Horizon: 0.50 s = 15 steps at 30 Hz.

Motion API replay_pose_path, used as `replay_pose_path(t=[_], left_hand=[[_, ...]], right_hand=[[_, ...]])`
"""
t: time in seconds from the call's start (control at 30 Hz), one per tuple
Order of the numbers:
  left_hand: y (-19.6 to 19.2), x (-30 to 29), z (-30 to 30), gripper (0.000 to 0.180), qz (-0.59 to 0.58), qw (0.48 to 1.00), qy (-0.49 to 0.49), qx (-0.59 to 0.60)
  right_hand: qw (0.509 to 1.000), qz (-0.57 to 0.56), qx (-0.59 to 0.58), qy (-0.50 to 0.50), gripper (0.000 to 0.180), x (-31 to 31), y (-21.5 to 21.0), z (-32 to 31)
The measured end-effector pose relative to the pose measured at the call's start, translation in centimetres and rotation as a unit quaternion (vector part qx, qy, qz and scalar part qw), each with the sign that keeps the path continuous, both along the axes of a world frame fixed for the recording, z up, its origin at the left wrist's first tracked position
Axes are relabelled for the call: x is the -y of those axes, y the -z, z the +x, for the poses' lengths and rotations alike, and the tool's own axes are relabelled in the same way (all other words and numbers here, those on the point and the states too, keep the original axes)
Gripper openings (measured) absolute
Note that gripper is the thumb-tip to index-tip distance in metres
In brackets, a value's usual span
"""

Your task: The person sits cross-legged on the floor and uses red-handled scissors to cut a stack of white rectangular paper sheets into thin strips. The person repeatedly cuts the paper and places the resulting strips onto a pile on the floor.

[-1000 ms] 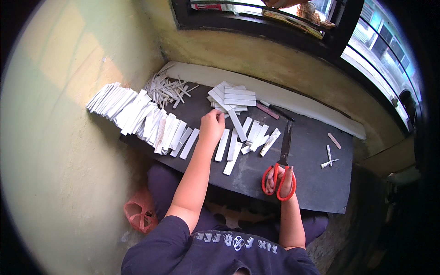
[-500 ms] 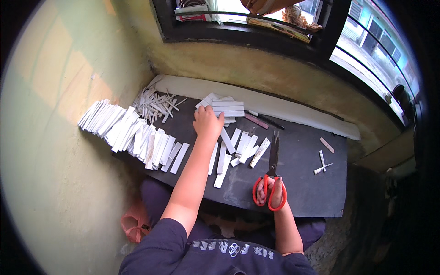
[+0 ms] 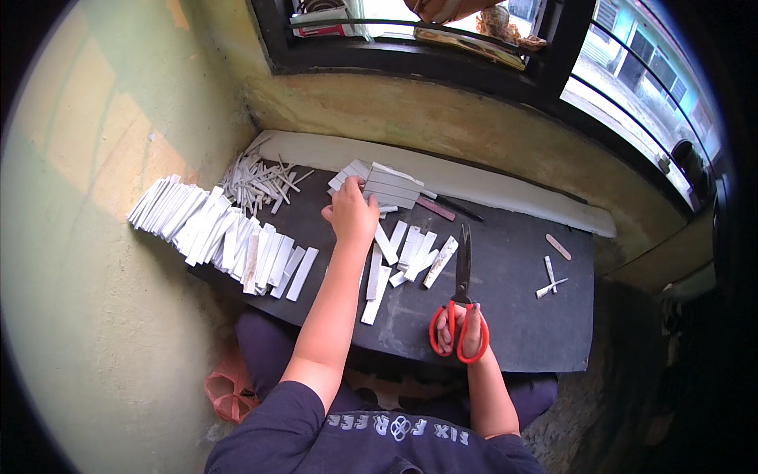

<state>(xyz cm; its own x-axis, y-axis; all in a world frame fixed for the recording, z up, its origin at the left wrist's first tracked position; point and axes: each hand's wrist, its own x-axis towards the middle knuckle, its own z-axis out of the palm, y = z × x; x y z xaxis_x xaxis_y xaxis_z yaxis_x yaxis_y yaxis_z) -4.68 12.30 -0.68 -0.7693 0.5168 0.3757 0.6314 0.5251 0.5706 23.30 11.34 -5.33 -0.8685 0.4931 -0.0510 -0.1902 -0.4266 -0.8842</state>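
Note:
My left hand is closed on the left edge of a white lined sheet, which is tilted up off the black board. Other lined white pieces lie beneath and beside it. Near the board's front edge, my right hand has its fingers through the red loops of a pair of scissors, whose blades point away from me and look nearly closed. Several cut white strips lie loose between my two hands.
A long row of white strips runs along the left edge, with thin offcuts heaped behind it. A purple-grey stick and a black pen lie behind the strips. Small pieces rest at right. A white slab borders the wall.
My left hand has lifted the lined sheet off the pile, tilting it. The scissors stay in my right hand, and the whole view has shifted slightly.

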Motion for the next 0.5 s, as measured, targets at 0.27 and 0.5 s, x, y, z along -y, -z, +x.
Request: replay_pose_path(t=[0.27,0.5], left_hand=[[-4.0,3.9,2.2,0.022,0.415,0.821,0.227,0.32],[-7.1,8.5,5.0,0.02,0.462,0.791,0.228,0.33]], right_hand=[[0.997,0.038,-0.001,-0.061,0.079,0.0,-1.7,0.5],[0.978,0.175,0.072,-0.094,0.051,2.0,-4.3,1.4]])
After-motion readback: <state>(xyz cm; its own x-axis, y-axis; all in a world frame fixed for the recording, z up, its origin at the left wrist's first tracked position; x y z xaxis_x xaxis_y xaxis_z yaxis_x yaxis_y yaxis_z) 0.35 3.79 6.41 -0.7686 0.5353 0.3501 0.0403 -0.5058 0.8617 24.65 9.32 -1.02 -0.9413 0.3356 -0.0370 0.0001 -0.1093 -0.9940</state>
